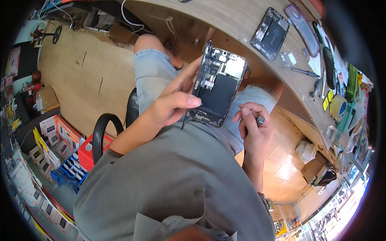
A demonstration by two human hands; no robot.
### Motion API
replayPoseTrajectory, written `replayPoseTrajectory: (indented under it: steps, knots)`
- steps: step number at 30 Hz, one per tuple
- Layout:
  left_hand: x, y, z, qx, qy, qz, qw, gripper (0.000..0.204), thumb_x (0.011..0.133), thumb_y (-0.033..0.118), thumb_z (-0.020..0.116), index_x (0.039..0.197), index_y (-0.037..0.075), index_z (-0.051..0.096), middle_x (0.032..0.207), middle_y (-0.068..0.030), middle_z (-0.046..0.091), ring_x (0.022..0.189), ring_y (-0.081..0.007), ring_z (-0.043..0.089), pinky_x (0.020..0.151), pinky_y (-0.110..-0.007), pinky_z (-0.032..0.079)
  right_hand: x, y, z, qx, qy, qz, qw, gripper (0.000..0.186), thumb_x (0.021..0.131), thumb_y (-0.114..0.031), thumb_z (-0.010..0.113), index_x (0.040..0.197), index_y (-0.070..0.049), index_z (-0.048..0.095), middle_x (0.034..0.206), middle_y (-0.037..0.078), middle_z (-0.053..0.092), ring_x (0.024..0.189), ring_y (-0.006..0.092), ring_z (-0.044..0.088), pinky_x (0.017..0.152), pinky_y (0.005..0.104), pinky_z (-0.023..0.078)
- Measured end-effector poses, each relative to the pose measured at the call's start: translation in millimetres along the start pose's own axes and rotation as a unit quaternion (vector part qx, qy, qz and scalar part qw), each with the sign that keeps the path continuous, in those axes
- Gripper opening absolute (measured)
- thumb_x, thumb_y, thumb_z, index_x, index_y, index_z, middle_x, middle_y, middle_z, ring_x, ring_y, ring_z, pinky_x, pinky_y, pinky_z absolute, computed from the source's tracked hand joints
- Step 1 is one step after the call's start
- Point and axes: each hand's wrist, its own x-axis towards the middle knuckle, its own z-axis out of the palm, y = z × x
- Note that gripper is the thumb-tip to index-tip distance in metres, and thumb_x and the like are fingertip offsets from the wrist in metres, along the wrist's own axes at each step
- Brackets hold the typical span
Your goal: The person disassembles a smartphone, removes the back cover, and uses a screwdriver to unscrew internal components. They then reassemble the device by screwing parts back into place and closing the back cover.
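Observation:
An opened smartphone (219, 90) is tilted up above my lap, its black battery, boards and metal shields bare. My left hand (175, 100) is closed on its left side, thumb at the edge and fingers behind. A thin dark panel (202, 66) stands on edge along that left side. To the right of the phone and apart from it, my right hand (256, 130) is closed on a slim tool with a round end (260, 119). Most of that tool is hidden by the fingers, so its kind does not show.
On the wooden bench (225, 16) ahead lie a second opened phone (273, 34), a purple-edged case (303, 32), a screwdriver (305, 72) and a tape roll (338, 107). A black armrest (98, 136) and red box (89, 154) stand at my left.

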Motion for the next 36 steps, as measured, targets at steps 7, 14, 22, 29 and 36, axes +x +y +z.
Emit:
replayPoseTrajectory:
  steps: [7,14,22,29,36]
  knots:
    - [-2.7,0.1,-2.4,0.023,0.007,-0.009,1.000,0.122,0.083,0.024,0.077,0.185,0.000,0.015,0.178,-0.0206,0.044,0.165,-0.0299,0.047,0.134,-0.042,0.037,4.1,-2.7,-1.1,-0.003,0.005,-0.011,1.000,0.013,0.113,-0.010,0.074,0.122,0.000,0.075,0.090,0.008,0.082,0.057,0.0012,0.048,0.051,0.0209,0.035]
    - [-4.6,-3.5,-9.0,0.013,0.010,-0.017,1.000,0.120,0.081,0.025,0.076,0.182,-0.002,0.019,0.173,-0.0218,0.050,0.158,-0.0302,0.054,0.131,-0.042,0.043,34.3,-18.2,-13.5,-0.133,0.097,-0.098,0.981,0.024,0.110,-0.012,0.079,0.132,-0.001,0.079,0.087,0.004,0.081,0.064,0.0022,0.057,0.059,0.0221,0.044]
    - [-5.6,0.4,-5.2,0.004,0.000,-0.012,1.000,0.117,0.083,0.023,0.076,0.182,-0.003,0.019,0.171,-0.0218,0.051,0.157,-0.0306,0.056,0.129,-0.043,0.046,80.5,-33.3,-3.1,-0.367,0.230,-0.256,0.864,0.043,0.107,-0.022,0.085,0.142,0.001,0.078,0.075,0.008,0.079,0.062,0.0189,0.070,0.071,0.0315,0.058]
    - [-4.6,-1.9,-9.4,0.007,-0.026,0.001,1.000,0.122,0.085,0.020,0.075,0.187,0.005,0.008,0.184,-0.0200,0.035,0.169,-0.0292,0.041,0.137,-0.043,0.034,97.2,-38.3,7.1,-0.370,0.243,-0.166,0.881,0.048,0.110,-0.026,0.081,0.148,0.002,0.075,0.072,0.009,0.079,0.062,0.0155,0.075,0.066,0.0322,0.057]
    - [-4.4,-3.4,-11.2,-0.004,-0.038,0.010,0.999,0.125,0.085,0.021,0.078,0.186,0.004,0.007,0.184,-0.0218,0.035,0.169,-0.0300,0.042,0.137,-0.043,0.035,103.0,-41.3,14.4,-0.361,0.232,-0.163,0.888,0.047,0.112,-0.029,0.078,0.147,0.002,0.076,0.071,0.011,0.077,0.062,0.0145,0.073,0.065,0.0334,0.057]
